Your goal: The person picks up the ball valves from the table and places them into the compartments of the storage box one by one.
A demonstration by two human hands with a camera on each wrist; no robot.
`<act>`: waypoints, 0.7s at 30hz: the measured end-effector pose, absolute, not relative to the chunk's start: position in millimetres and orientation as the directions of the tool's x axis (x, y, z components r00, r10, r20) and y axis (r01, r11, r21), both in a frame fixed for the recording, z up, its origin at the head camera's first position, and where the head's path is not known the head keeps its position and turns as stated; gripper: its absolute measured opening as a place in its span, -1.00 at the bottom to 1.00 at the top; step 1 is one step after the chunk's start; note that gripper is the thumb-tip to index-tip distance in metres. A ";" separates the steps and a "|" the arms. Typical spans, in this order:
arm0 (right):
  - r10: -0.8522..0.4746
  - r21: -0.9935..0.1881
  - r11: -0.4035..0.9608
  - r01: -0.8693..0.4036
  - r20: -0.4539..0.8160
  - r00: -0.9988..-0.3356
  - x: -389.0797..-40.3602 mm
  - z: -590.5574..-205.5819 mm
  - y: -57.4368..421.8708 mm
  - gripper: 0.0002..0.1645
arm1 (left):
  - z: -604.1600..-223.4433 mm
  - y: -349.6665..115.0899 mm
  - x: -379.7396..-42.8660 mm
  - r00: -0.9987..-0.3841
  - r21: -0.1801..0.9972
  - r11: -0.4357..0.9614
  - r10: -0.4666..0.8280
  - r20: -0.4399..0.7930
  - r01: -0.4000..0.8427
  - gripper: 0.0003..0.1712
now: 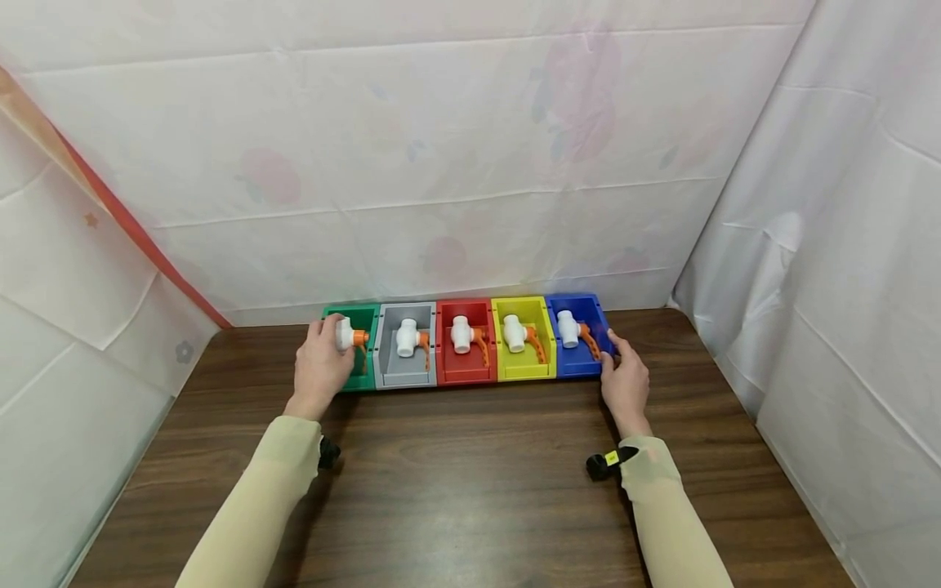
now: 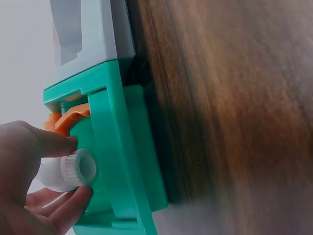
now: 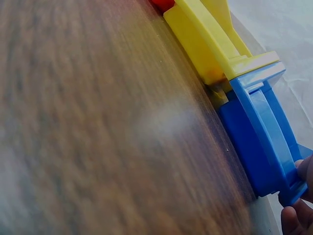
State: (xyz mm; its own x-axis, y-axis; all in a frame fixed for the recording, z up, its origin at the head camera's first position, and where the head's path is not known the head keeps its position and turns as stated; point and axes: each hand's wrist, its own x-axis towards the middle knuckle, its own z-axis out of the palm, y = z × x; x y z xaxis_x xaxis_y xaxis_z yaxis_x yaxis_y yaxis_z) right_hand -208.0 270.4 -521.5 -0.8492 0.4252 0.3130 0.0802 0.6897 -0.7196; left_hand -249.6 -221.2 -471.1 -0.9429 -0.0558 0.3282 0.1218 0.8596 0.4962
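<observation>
My left hand (image 1: 318,367) pinches a white ball valve (image 1: 344,334) with an orange lever handle at the green bin (image 1: 360,382). In the left wrist view, thumb and fingers lie on opposite sides of the valve's white body (image 2: 51,172), and its orange handle (image 2: 73,116) points into the bin. At the row's other end, my right hand (image 1: 625,384) grips the right side wall of the blue bin (image 1: 581,369), thumb at the front corner and fingers outside. Another white valve (image 1: 568,328) with an orange handle lies inside the blue bin.
Between them stand a grey bin (image 1: 406,380), a red bin (image 1: 467,376) and a yellow bin (image 1: 526,371), side by side, each holding one similar valve. The row sits at the back of the brown wooden table (image 1: 470,474), near a white patterned curtain (image 1: 441,163).
</observation>
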 end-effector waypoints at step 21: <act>0.416 -0.718 0.694 0.054 0.338 -0.844 -207.2 -522.5 270.1 -0.49 | -470.5 -213.9 -265.4 -0.979 0.399 0.916 -0.038 0.200 0.046 -0.40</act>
State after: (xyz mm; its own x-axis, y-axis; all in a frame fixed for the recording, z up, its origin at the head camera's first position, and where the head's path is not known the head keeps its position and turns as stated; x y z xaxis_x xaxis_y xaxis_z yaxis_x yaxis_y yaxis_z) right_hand -207.2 270.1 -522.5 -0.8444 0.4155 0.3381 0.0537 0.6936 -0.7183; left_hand -265.4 -213.9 -470.5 -0.9791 -0.0379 0.1996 0.0459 0.9156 0.3995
